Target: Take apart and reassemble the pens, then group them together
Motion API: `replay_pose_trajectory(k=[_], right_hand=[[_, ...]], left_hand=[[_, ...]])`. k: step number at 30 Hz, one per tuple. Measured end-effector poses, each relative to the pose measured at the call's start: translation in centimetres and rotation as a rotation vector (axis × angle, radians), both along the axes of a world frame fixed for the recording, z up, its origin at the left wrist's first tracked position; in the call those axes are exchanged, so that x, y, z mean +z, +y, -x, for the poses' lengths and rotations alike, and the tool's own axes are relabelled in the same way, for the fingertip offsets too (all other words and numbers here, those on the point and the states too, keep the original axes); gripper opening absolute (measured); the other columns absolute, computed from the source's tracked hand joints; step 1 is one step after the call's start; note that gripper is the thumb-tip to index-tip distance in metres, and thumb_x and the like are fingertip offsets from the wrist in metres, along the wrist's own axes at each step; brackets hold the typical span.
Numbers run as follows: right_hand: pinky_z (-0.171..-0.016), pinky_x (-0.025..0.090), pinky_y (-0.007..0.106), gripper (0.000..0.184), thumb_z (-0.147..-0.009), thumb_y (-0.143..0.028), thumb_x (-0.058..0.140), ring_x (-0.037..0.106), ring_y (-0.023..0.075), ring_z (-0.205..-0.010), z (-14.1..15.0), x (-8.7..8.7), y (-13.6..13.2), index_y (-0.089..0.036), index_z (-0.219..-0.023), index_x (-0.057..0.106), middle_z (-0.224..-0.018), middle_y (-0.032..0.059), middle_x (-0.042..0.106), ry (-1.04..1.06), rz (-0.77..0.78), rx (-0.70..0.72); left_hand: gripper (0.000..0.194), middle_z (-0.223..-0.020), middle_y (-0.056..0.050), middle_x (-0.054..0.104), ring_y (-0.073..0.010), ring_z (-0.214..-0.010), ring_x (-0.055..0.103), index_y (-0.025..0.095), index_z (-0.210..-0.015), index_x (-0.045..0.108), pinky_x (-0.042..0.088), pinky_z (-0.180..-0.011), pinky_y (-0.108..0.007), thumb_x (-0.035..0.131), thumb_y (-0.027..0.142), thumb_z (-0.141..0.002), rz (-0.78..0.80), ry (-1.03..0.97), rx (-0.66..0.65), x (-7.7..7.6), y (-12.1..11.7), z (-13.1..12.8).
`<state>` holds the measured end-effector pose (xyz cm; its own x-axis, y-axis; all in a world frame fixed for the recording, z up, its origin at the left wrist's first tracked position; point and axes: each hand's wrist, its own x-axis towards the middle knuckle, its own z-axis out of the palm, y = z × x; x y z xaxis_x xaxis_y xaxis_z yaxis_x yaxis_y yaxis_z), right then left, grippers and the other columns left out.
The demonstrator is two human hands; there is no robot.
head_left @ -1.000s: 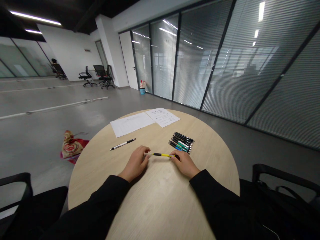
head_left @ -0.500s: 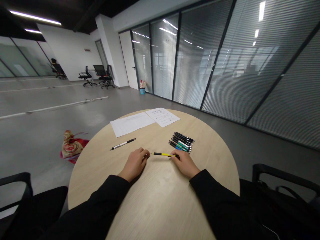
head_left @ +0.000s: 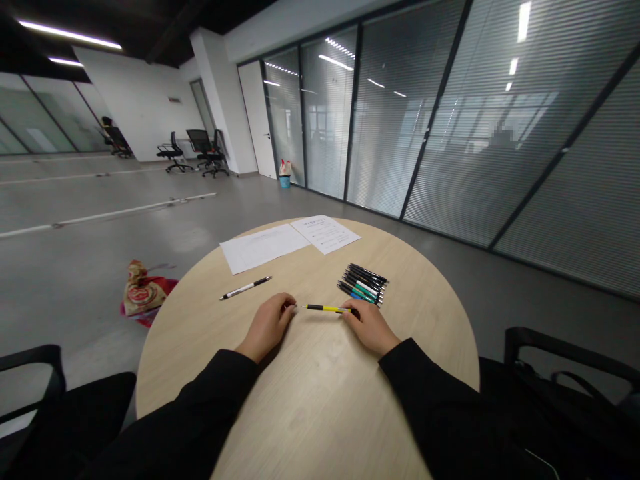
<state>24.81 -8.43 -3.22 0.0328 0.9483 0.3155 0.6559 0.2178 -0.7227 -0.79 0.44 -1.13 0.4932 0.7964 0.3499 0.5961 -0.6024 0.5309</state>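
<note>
My right hand (head_left: 369,324) is closed on a yellow and black pen (head_left: 327,309), gripping it at its right end. The pen lies level just over the table, its slim tip pointing left. My left hand (head_left: 270,321) is closed by the pen's tip with a small gap between them. Its thumb and fingertips are pinched together; a tiny light bit shows there, too small to name. A white and black pen (head_left: 246,288) lies on the table beyond my left hand. Beyond my right hand lies a row of several pens (head_left: 364,283), mostly black, some green, blue and white.
Two printed paper sheets (head_left: 265,248) lie at the far side of the round wooden table (head_left: 320,400). A red and tan bag (head_left: 145,293) sits on the floor at left. Chairs with black armrests (head_left: 570,357) flank the table. Glass partitions (head_left: 385,120) stand behind.
My left hand has shifted slightly left, so the gap to the pen's tip is a little wider. My right hand and the yellow pen have stayed in place.
</note>
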Motion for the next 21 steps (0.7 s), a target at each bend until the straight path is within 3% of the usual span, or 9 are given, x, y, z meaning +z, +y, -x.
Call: replay_pose_trajectory(k=[10, 21], right_hand=[[-0.069, 0.041, 0.027, 0.015, -0.090, -0.016, 0.057, 0.059, 0.0170, -0.076, -0.02, -0.05, 0.00, -0.019, -0.095, 0.072, -0.086, 0.0034, 0.071, 0.010, -0.014, 0.011], [-0.072, 0.043, 0.029, 0.017, -0.090, -0.017, 0.058, 0.060, 0.0179, -0.079, 0.16, 0.01, -0.10, -0.019, -0.099, 0.072, -0.092, 0.0046, 0.072, 0.020, -0.041, 0.024]], left_hand=[[0.036, -0.071, -0.003, 0.063, -0.0203, -0.068, 0.058, 0.021, -0.075, 0.056, 0.042, -0.065, -0.031, 0.039, 0.044, -0.097, 0.041, -0.042, 0.048, 0.45, -0.31, -0.47], [0.045, -0.061, -0.001, 0.055, -0.0194, -0.062, 0.054, 0.021, -0.064, 0.047, 0.038, -0.062, -0.031, 0.033, 0.046, -0.099, 0.132, -0.087, 0.066, 0.25, -0.33, -0.64]])
